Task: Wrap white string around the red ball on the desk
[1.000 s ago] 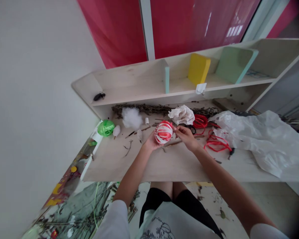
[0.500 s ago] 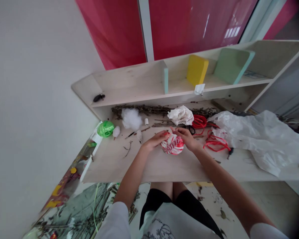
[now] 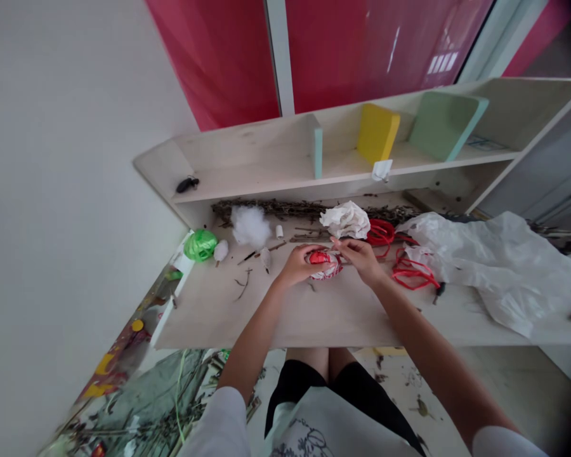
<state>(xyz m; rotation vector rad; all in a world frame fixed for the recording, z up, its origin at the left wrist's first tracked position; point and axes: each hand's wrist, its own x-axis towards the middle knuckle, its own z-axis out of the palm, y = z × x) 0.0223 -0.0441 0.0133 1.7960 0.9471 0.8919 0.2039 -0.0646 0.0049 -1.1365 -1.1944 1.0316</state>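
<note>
Left hand [image 3: 299,265], your grip's clamped round the red-and-white ball [image 3: 330,273] above the surface [image 3: 247,317], likely steadying it for your right hand [image 3: 363,261], whose pinch I can't tell; red cord [image 3: 381,233] sits handily beyond.

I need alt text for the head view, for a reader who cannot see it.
The person's left hand holds a red and white ball at a desk, the right hand close beside it. Behind lie white fluff and a crumpled sheet; a green ball sits left, red ribbon and a plastic bag right.
</note>
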